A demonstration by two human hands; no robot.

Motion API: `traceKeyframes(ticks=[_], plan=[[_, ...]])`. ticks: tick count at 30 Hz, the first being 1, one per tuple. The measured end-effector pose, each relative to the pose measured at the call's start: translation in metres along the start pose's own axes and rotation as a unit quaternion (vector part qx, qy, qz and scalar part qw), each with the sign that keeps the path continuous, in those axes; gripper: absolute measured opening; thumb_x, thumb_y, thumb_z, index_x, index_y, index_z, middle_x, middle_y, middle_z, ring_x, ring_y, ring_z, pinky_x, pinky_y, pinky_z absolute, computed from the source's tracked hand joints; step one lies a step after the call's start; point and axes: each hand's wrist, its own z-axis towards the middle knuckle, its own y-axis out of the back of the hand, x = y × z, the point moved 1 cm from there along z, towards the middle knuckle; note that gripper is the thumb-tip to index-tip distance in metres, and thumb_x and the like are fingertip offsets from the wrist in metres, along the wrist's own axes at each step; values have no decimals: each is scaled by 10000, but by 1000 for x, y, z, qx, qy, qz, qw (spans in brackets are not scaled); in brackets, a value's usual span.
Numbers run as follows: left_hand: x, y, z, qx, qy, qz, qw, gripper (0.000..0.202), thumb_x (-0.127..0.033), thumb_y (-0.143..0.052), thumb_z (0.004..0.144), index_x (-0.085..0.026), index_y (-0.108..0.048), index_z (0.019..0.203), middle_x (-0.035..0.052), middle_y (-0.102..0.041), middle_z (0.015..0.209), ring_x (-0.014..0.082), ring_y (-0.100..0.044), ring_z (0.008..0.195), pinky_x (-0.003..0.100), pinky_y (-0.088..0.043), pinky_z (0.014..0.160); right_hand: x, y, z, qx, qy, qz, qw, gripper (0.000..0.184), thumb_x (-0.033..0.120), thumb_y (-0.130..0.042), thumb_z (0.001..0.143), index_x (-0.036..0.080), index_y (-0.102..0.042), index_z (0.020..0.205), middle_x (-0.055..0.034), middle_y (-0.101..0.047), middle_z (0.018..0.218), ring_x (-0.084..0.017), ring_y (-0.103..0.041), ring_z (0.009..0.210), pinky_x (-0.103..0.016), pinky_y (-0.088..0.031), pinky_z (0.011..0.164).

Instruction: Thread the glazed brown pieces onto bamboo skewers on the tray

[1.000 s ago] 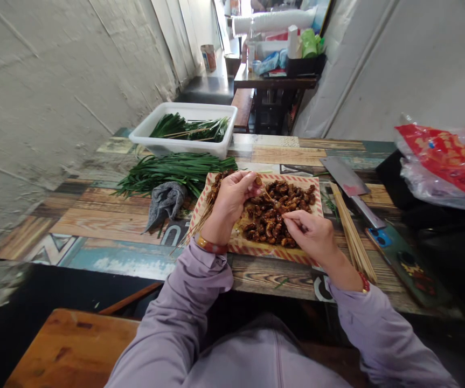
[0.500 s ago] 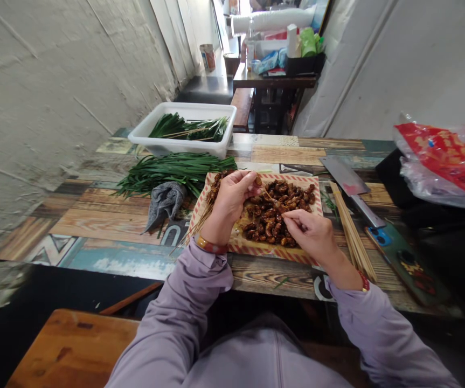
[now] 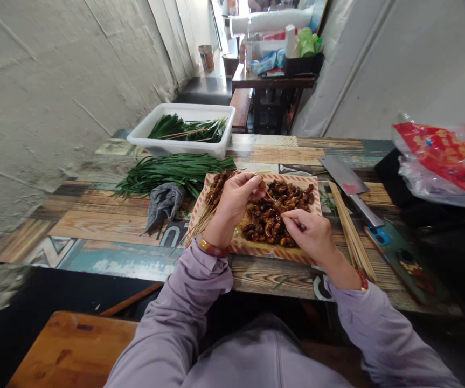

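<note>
Over a tray lined with red-striped paper (image 3: 264,251), my left hand (image 3: 234,198) pinches a small brown piece of food (image 3: 262,184). My right hand (image 3: 312,233), lower and to the right, is closed in a pinch on a thin wooden skewer (image 3: 270,193). The skewer slants up from my right fingertips towards the piece in my left hand; my fingers hide its ends. Dark, glossy, sauced pieces (image 3: 270,225) lie heaped beneath both hands. At the tray's left side, partly behind my left hand, are loaded skewers (image 3: 217,188) with bare sticks pointing towards me.
Bare skewers (image 3: 351,231) lie right of the tray, beside a cleaver (image 3: 347,178) and a phone (image 3: 405,264). Leftward are a grey cloth (image 3: 164,205), green chives (image 3: 175,173) and a white tub (image 3: 135,137). Plastic bags (image 3: 446,161) sit far right.
Both hands stay in nearly the same place. My left fingertips have shifted slightly around the brown piece, and the skewer's visible part looks a little shorter and steeper.
</note>
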Motion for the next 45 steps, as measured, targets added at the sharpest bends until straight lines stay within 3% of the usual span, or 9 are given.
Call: traceKeyframes(ticks=[17, 25, 30, 34, 45], plan=[[9, -11, -4, 14, 35, -44, 998, 240, -312, -768, 654, -136, -644, 760, -13, -636, 689, 68, -573, 587, 207, -469, 612, -1, -3, 1, -1, -61, 76, 995, 166, 267, -540, 884, 244, -702, 857, 0, -752, 836, -156, -704, 726, -263, -547, 670], [12, -14, -5, 27, 35, -20, 999, 234, -328, -753, 677, -132, -648, 752, 3, -646, 679, 66, -554, 583, 199, -420, 593, 0, -2, 2, -14, -54, 39, 998, 169, 257, -526, 884, 243, -689, 842, -7, -743, 818, -158, -696, 706, -272, -542, 672], [11, -13, -5, 48, 60, -48, 996, 377, -396, -768, 682, -148, -652, 941, 11, -660, 736, 79, -583, 613, 219, -454, 636, 0, -1, 1, -36, -53, 16, 998, 149, 269, -546, 877, 245, -686, 833, -8, -732, 786, -154, -681, 678, -262, -522, 645], [12, -11, -4, 63, 66, -66, 994, 355, -455, -734, 721, -142, -627, 852, 22, -656, 747, 100, -619, 676, 227, -469, 663, 1, 1, 3, -51, -51, 13, 997, 134, 258, -555, 875, 236, -677, 824, -3, -727, 767, -142, -672, 655, -250, -509, 621], [13, -18, -10, 92, 89, -79, 989, 284, -308, -799, 669, -134, -705, 872, 51, -703, 852, 78, -601, 697, 208, -470, 704, 1, -1, 4, -54, -65, 43, 995, 142, 270, -555, 874, 241, -691, 843, -1, -732, 778, -138, -660, 630, -251, -512, 606]])
